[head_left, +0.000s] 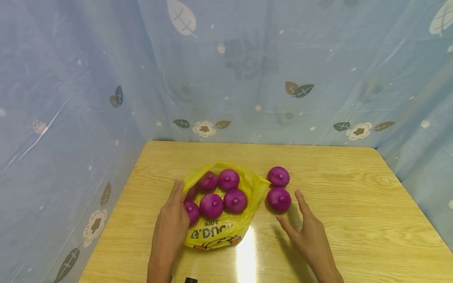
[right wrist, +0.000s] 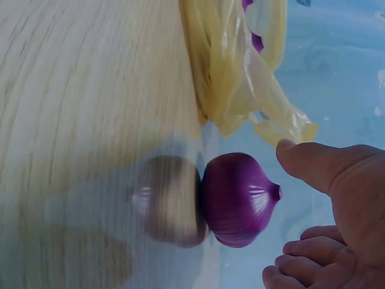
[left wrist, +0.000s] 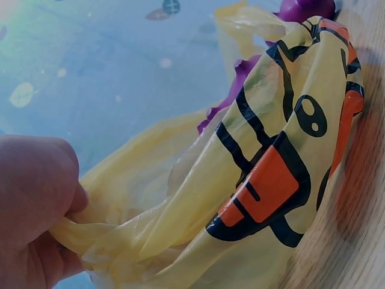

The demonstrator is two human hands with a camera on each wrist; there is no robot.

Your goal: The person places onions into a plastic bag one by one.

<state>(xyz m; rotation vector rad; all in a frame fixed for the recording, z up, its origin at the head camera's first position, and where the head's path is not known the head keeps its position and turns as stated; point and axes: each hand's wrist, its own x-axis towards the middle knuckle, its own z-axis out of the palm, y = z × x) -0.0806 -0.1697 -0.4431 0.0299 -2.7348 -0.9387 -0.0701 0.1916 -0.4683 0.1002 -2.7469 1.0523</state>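
Observation:
A yellow plastic bag point(head_left: 256, 188) with a cartoon print lies wide-mouthed on the table, several purple onions point(head_left: 211, 206) inside it. My left hand point(head_left: 171, 224) is at the bag's left side; in the left wrist view its thumb and fingers pinch the bag's gathered edge. Just right of the bag, a far onion point(head_left: 278, 177) and a near onion point(head_left: 279, 199) sit one behind the other on the table. Close by the near one, my right hand point(head_left: 313, 237) hovers with thumb and fingers spread, holding nothing. In the right wrist view, one onion point(right wrist: 234, 198) shows before the thumb.
The wooden table point(head_left: 354, 188) has a glossy surface that mirrors the onion and a light. Blue patterned curtains point(head_left: 258, 70) hang behind it and along both sides. A small black object point(head_left: 191, 280) shows at the bottom edge of the head view.

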